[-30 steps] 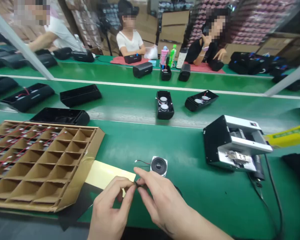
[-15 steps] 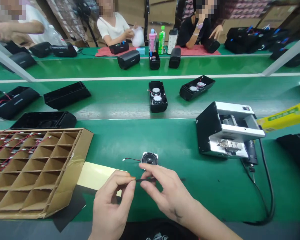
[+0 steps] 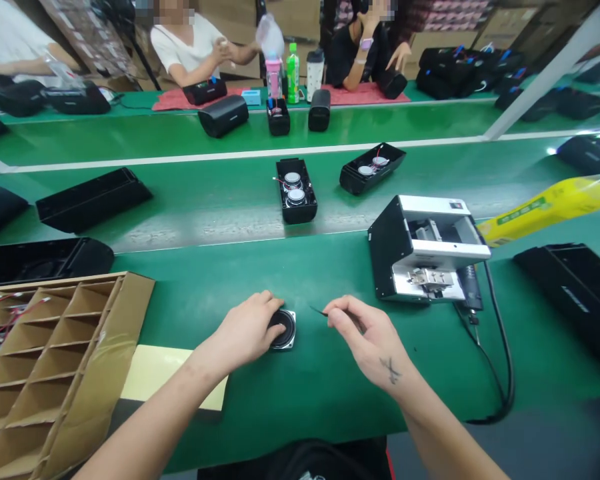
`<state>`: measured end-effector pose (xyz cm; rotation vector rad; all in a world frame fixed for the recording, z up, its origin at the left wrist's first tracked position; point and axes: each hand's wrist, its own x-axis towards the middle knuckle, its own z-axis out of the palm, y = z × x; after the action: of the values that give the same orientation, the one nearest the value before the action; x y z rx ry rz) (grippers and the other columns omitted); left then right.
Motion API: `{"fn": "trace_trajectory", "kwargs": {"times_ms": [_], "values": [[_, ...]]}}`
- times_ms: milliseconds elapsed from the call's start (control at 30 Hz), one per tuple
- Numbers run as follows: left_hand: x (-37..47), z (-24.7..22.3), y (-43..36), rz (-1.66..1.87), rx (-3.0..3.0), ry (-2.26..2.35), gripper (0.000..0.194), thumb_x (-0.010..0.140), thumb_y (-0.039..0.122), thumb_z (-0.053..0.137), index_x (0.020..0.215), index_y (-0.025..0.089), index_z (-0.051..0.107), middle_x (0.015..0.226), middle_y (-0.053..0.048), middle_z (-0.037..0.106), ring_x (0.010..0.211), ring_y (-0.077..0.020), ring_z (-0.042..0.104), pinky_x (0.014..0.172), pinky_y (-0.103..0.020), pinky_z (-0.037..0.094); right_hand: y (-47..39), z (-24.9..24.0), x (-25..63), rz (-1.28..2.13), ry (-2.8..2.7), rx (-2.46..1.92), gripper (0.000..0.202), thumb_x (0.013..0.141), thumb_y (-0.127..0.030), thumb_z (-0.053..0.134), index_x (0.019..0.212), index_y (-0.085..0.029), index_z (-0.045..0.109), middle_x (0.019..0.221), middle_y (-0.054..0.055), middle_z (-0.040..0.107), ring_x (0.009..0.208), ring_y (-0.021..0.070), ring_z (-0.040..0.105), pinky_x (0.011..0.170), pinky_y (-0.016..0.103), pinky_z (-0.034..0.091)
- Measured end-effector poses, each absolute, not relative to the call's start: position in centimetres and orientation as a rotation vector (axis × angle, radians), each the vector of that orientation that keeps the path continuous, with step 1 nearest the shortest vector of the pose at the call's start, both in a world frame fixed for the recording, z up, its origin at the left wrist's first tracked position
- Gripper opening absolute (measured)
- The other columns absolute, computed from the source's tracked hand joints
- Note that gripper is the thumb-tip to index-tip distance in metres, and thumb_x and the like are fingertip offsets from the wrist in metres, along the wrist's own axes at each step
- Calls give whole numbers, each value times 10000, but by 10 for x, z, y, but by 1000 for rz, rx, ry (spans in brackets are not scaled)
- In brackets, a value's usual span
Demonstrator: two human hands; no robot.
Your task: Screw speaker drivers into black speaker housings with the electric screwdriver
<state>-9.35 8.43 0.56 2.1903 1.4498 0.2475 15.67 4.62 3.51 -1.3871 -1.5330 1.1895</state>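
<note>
Grasping with the left hand [image 3: 254, 327] the speaker [image 3: 291, 325], with the thumb laid over its dark cone and with the fingers at its far edge. Seen over the green worktop [image 3: 330, 393], cone upward, near the middle. Pinching with the right hand [image 3: 373, 340], between thumb and fingertips, a thin dark strip [image 3: 318, 311] — directed toward the speaker, but apart from it. To the left, a cardboard tray [image 3: 126, 327] with many compartments, and just beside it a pale yellow sheet [image 3: 153, 373]. To the right, well apart from the speaker, a black and white machine [image 3: 387, 253], with a black cable [image 3: 509, 373] curving in front. Farther away — beyond the near part of the worktop — a black housing [image 3: 307, 212] with two round pale parts inside, and near it another similar housing [image 3: 353, 183].
</note>
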Motion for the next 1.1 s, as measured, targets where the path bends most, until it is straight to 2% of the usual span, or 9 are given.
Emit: {"fn": "trace_trajectory", "kwargs": {"times_ms": [133,300,400,467,533,633,733,900,1100], "values": [[-95,-2,80,208,2110,1420,147,937,277,648,1050,271,743,963,-35,707,797,-226,709,749,-342,532,46,33,155,1166,-1554,-1337,226,1053,-371,581,1034,-243,766,921,10,700,772,135,595,681,270,444],[-101,-1,60,302,1952,1445,78,952,281,606,1008,255,653,1069,-46,679,919,-233,687,827,-365,522,48,33,154,1207,-1552,-1241,179,1039,-311,607,1103,-251,763,1023,21,707,857,143,635,737,272,484],[-101,0,48,364,1819,1452,87,979,311,574,1032,250,607,1054,-45,718,939,-236,694,829,-371,532,49,35,150,1223,-1587,-1197,192,1045,-281,592,1133,-255,761,1038,24,700,879,143,638,751,270,489],[-99,1,40,399,1718,1443,118,1009,354,546,1025,248,597,984,-29,740,903,-222,708,797,-349,549,49,37,145,1214,-1619,-1176,184,1043,-251,581,1086,-243,760,1020,22,693,865,136,632,742,266,483],[-95,2,31,441,1640,1423,168,1036,390,511,1063,251,599,1008,-22,749,928,-204,715,809,-327,565,48,38,139,1205,-1645,-1171,155,1025,-219,592,1012,-226,746,985,15,686,843,128,622,725,259,472],[-91,9,20,507,1531,1374,260,1065,435,459,1154,257,627,1095,-25,745,992,-187,697,879,-310,558,45,39,132,1253,-1666,-1177,117,1006,-217,625,963,-219,734,927,-2,679,800,118,606,694,249,461],[-88,17,12,585,1387,1317,305,1050,473,503,1141,246,686,1053,-26,743,974,-188,677,891,-302,537,41,37,127,1323,-1683,-1193,135,1011,-257,638,947,-223,751,881,-14,691,751,110,596,666,248,450],[-86,27,6,664,1298,1295,277,1019,438,574,1124,243,739,1071,-28,749,991,-193,672,894,-297,531,37,35,122,1383,-1682,-1225,144,994,-273,661,917,-215,767,864,-14,721,762,112,637,675,242,473],[-81,32,4,602,1294,1293,283,1029,396,567,1190,264,758,1092,-15,783,959,-187,691,855,-294,534,37,37,116,1308,-1780,-1279,136,975,-261,668,890,-223,767,815,-34,716,670,95,583,618,244,434]]}}
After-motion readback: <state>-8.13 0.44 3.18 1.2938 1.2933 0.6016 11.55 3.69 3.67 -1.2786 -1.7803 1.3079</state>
